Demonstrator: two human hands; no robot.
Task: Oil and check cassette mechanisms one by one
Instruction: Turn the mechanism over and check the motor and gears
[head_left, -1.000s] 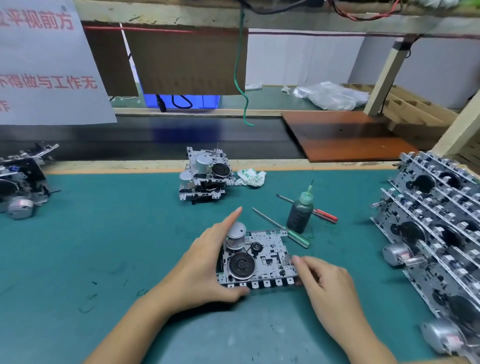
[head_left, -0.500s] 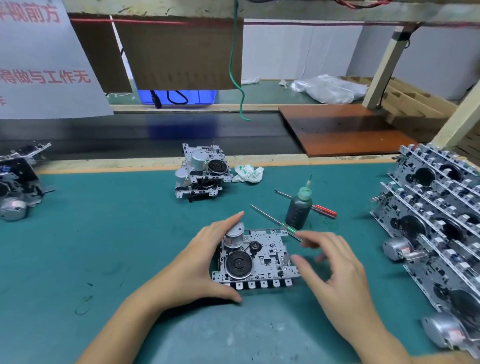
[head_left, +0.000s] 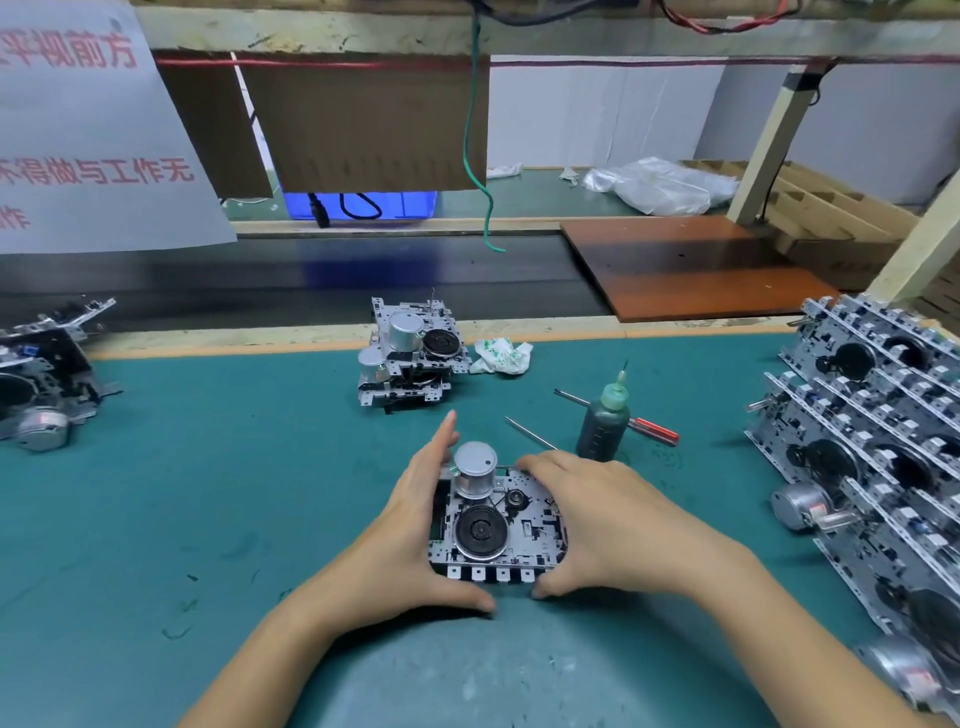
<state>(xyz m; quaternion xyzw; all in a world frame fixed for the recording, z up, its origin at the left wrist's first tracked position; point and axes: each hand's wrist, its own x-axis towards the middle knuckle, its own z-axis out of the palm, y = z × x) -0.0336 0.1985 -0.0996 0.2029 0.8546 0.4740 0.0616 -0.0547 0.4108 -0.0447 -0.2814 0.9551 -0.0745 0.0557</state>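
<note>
A metal cassette mechanism (head_left: 493, 525) with a silver motor and a black flywheel lies flat on the green mat (head_left: 234, 493), near its front middle. My left hand (head_left: 410, 535) grips its left side, thumb along the front edge and fingers up the side by the motor. My right hand (head_left: 597, 525) grips its right side, fingers curled over the far edge and thumb at the front. A dark oil bottle (head_left: 602, 423) with a green needle cap stands just behind my right hand.
A short stack of mechanisms (head_left: 410, 353) sits mid-mat beside a crumpled wipe (head_left: 501, 356). Two screwdrivers (head_left: 649, 428) lie by the bottle. Rows of mechanisms (head_left: 883, 441) fill the right edge; more (head_left: 41, 384) sit at the left. A conveyor belt (head_left: 311, 280) runs behind.
My right hand left the mechanism's front right corner, lifted, then came down to grip its right side. My left hand stayed on the left side.
</note>
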